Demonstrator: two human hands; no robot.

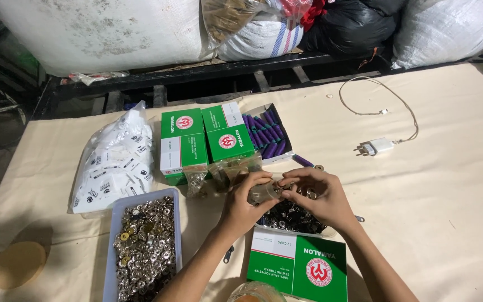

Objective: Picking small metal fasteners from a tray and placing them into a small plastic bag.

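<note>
Small clear bag point(265, 192) sat pinched between my left hand point(247, 204) and right hand point(314, 196), above open box of dark metal fasteners point(292, 218) on counter point(448, 184); loose pinch risked slip, pieces scattering beyond box rim, rolling toward tray of silver snaps point(143, 246)

A cream-covered bench point(454, 184) carries green thread boxes point(205, 140), a tray of snap buttons point(143, 246), a bag of labels point(115, 162) and a white charger point(377, 146).

- Bright, even overhead light on the table point(448, 184).
- Soft shadows fall toward 6 o'clock.
- Dim corner at 9 o'clock.
- Sharp centre; slight wide-angle bending at edges.
</note>
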